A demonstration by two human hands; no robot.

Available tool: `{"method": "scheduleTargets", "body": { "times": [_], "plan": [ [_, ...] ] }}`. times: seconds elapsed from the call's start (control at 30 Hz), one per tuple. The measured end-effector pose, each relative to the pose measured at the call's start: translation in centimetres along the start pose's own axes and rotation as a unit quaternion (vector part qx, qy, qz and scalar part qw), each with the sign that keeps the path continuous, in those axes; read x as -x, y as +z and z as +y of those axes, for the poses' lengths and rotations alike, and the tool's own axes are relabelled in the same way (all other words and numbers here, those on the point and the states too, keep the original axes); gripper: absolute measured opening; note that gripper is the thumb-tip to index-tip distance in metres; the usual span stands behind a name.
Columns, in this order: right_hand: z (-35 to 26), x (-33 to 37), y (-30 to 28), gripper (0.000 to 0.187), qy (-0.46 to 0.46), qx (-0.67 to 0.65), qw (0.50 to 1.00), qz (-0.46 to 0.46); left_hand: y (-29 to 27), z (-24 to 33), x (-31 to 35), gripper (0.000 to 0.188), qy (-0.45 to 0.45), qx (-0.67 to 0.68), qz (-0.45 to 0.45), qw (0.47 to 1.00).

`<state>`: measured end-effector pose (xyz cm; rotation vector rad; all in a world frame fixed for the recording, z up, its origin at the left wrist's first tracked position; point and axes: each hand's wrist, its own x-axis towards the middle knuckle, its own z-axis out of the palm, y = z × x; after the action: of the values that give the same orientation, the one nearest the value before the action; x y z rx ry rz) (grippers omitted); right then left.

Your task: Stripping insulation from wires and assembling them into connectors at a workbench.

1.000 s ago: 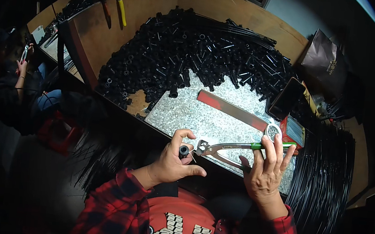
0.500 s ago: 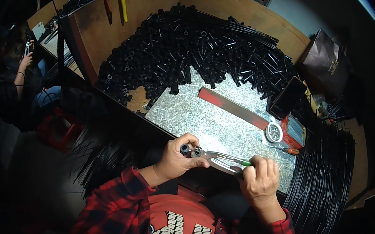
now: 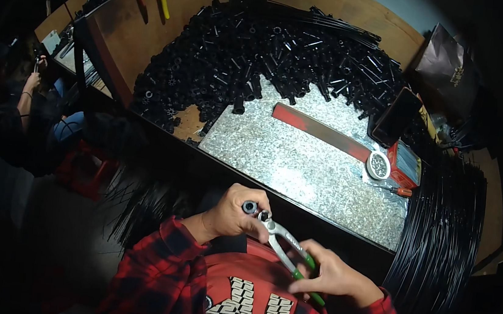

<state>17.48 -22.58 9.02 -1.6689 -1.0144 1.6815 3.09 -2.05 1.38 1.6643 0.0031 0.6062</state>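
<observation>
My left hand (image 3: 226, 211) is closed around a black tube-shaped part (image 3: 250, 207), whose round open end faces up between the fingers. My right hand (image 3: 337, 275) grips the green handles of a pair of metal end-cutting pliers (image 3: 282, 232). The plier jaws sit beside the tube, close to my left thumb. Whether the jaws bite on anything is too small to make out. Both hands are in front of my chest, just off the near edge of the speckled work surface (image 3: 317, 176).
A large heap of black parts (image 3: 212, 61) fills the back. On the surface lie a red-brown bar (image 3: 321, 132), a round dish (image 3: 379, 165) of small pieces, a screwdriver (image 3: 403, 191) and a phone (image 3: 397, 117). Long black rods (image 3: 440, 232) hang at right. Another person (image 3: 27, 100) works at left.
The pliers have swung from nearly level to sloping down toward my body. My right hand has moved lower and left, its grip loosened. My left hand keeps the tube.
</observation>
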Motion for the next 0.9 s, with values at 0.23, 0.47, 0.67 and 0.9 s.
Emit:
{"method": "scheduleTargets", "body": {
  "times": [0.23, 0.47, 0.67, 0.9],
  "plan": [
    [3.2, -1.0, -0.8, 0.025, -0.212, 0.347, 0.89, 0.208, -0.7, 0.4, -0.2, 0.065, -0.021, -0.002, 0.026, 0.999],
    [2.6, -0.8, -0.8, 0.04, -0.064, 0.182, 0.981, 0.031, 0.0, -0.7, -0.1, 0.056, 0.034, 0.002, -0.026, 0.999],
    [2.6, -1.4, -0.7, 0.063, -0.18, 0.434, 0.853, 0.228, 0.5, -0.8, -0.1, 0.063, 0.013, -0.042, 0.001, 0.999],
    [1.8, -2.0, -1.1, 0.054, -0.147, 0.327, 0.924, 0.13, 0.4, -0.7, 0.1, 0.066, 0.017, -0.028, 0.024, 0.999]
  ]
}}
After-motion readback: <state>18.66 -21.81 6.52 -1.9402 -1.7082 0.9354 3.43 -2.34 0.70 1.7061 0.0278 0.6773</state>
